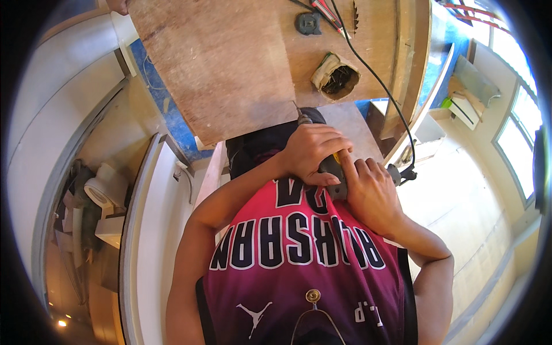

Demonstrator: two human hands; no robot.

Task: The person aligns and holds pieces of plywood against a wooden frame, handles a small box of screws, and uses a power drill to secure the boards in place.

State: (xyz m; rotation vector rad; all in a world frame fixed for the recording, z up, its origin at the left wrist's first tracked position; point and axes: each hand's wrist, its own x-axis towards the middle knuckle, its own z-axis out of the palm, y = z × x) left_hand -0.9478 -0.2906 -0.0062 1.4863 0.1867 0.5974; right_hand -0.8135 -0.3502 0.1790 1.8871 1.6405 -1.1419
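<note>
Both my hands are closed around a dark corded power drill [330,168] held against my chest. My left hand [313,150] wraps its front part, just behind the chuck [304,118]. My right hand [370,187] grips the rear of the body, where the cord leaves. The thin bit points away from me and meets the near edge of a plywood sheet [224,69], close to its right corner. Fingers hide much of the drill, its trigger included. Beyond the bit, to the right, an open paper bag [337,77] of dark nails or screws sits on a wooden surface [374,63].
A grey tape measure [309,23], a red utility knife [328,12] and a dark toothed blade [356,20] lie at the far side. The black cord [376,75] crosses the wood on the right. At the far left corner, another person's hand [118,6] touches the sheet.
</note>
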